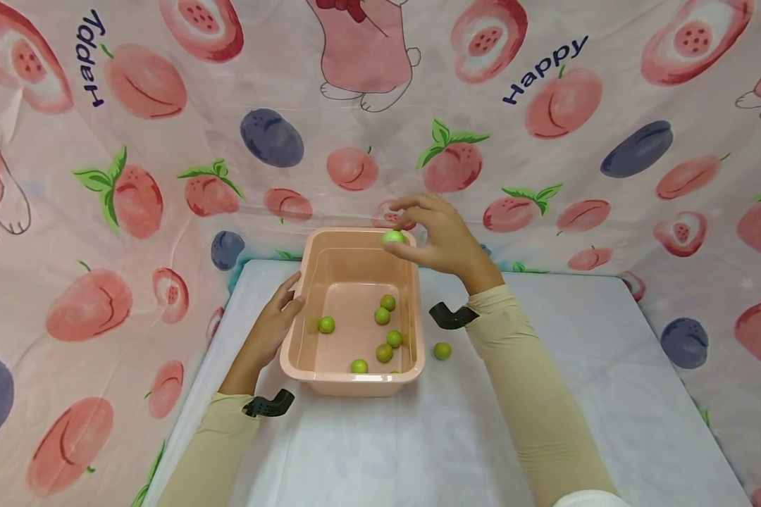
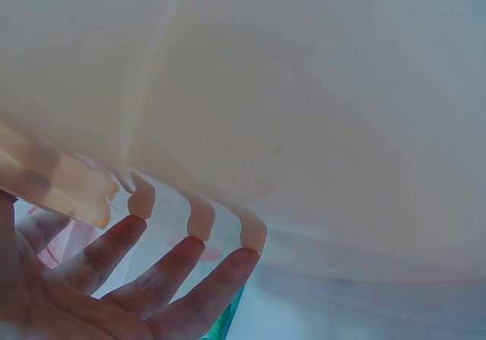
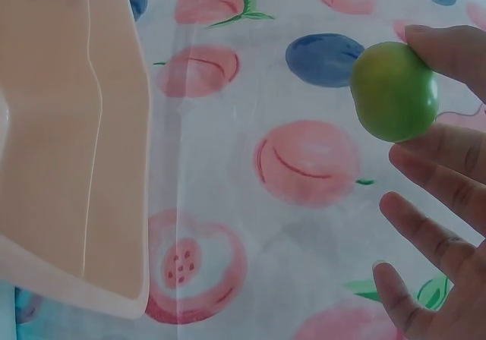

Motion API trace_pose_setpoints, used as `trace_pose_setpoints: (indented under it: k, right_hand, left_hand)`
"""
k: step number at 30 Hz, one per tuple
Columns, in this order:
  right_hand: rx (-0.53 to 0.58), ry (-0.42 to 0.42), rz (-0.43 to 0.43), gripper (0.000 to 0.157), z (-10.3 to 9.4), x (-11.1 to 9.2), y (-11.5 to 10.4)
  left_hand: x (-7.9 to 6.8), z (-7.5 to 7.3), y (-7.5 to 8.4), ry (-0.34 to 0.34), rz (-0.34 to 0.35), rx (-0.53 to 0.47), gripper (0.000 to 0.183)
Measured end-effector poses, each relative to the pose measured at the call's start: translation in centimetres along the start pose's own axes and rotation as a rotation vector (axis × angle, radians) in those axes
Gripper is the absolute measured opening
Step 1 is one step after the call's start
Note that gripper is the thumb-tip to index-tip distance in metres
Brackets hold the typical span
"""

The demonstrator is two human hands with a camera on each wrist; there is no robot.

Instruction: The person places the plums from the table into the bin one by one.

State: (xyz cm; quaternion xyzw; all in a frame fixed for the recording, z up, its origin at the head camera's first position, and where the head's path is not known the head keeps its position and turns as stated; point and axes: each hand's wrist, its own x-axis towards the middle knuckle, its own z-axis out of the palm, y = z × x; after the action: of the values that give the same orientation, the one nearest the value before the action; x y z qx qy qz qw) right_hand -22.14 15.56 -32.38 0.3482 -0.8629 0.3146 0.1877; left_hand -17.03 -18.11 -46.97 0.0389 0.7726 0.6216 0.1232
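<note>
A pink plastic basin (image 1: 363, 378) stands on the white table with several small round green fruits (image 1: 382, 315) lying on its floor. At its left rim my left hand (image 1: 271, 336) holds it, thumb over the rim; in the left wrist view the fingertips (image 2: 199, 241) touch the outer wall and the thumb is hidden. Above the basin's far right corner, my right hand (image 1: 440, 236) pinches a round green fruit (image 3: 394, 92) between thumb and forefinger, the other fingers spread. The held fruit is higher than the rim and apart from it.
One loose green fruit (image 1: 442, 351) lies on the table (image 1: 545, 394) just right of the basin. A fruit-printed cloth (image 1: 355, 169) hangs behind the table and along both sides. Each wrist bears a black curved mount (image 1: 453, 316).
</note>
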Motion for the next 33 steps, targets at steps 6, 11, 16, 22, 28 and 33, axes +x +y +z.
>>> trace_pose_setpoints:
  k: [6, 11, 16, 22, 28, 33]
  right_hand:
    - [0.008, -0.007, -0.009, 0.031, 0.4, 0.5, -0.7]
    - [0.023, -0.019, -0.012, 0.028, 0.8, 0.8, -0.9]
    - [0.031, -0.019, -0.02, 0.026, 1.1, 1.0, -1.0]
    - [0.031, -0.019, -0.021, 0.025, 1.2, 1.1, -1.3]
    - [0.023, -0.022, -0.028, 0.025, 1.3, 1.1, -1.5]
    - [0.017, -0.021, -0.038, 0.026, 1.3, 1.2, -1.7]
  left_hand:
    - [0.0, 0.0, 0.1, 0.0, -0.001, 0.0, 0.057]
    - [0.0, 0.1, 0.1, -0.001, -0.001, 0.001, 0.057]
    - [0.1, 0.0, -0.1, -0.003, 0.001, -0.004, 0.057]
    - [0.2, 0.0, -0.2, -0.002, 0.002, 0.001, 0.057]
    - [0.1, 0.0, -0.1, -0.003, -0.006, 0.003, 0.057]
    - [0.1, 0.0, 0.0, -0.001, -0.006, 0.006, 0.057]
